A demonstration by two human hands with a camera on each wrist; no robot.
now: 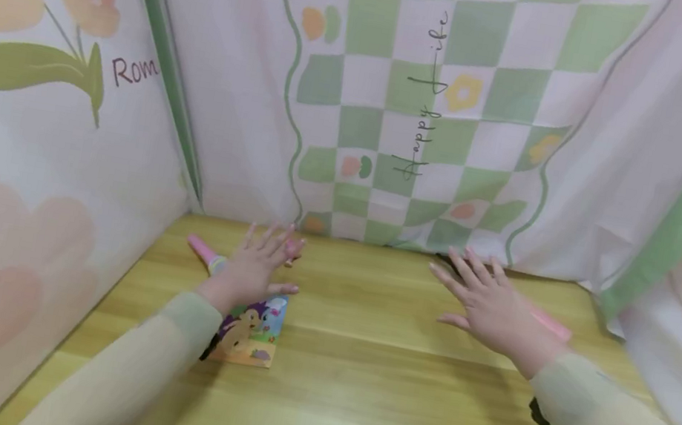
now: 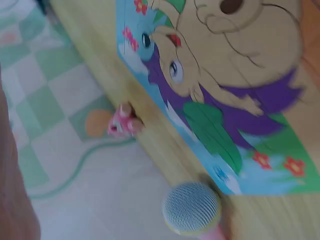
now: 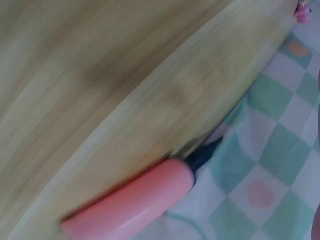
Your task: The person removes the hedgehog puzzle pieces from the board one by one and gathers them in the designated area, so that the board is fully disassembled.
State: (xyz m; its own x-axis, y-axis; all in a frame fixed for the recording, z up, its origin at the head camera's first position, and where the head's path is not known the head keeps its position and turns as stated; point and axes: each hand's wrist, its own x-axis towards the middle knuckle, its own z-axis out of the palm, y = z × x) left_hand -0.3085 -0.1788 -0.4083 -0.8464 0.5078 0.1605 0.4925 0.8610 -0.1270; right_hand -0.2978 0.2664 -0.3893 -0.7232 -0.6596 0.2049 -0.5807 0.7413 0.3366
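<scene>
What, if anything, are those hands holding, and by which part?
Nothing is held: the left hand and right hand are spread-fingered over the table.

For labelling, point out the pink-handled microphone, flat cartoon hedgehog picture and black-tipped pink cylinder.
Pink-handled microphone (image 2: 192, 208), left wrist view: round mesh head.
Flat cartoon hedgehog picture (image 1: 253, 332), head view: printed middle.
Black-tipped pink cylinder (image 3: 137, 201), right wrist view: pink body.

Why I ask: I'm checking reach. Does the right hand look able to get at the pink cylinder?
Probably yes: the right hand is open, the pink cylinder lies nearby on the table, and the right wrist view shows nothing covering it.
</scene>
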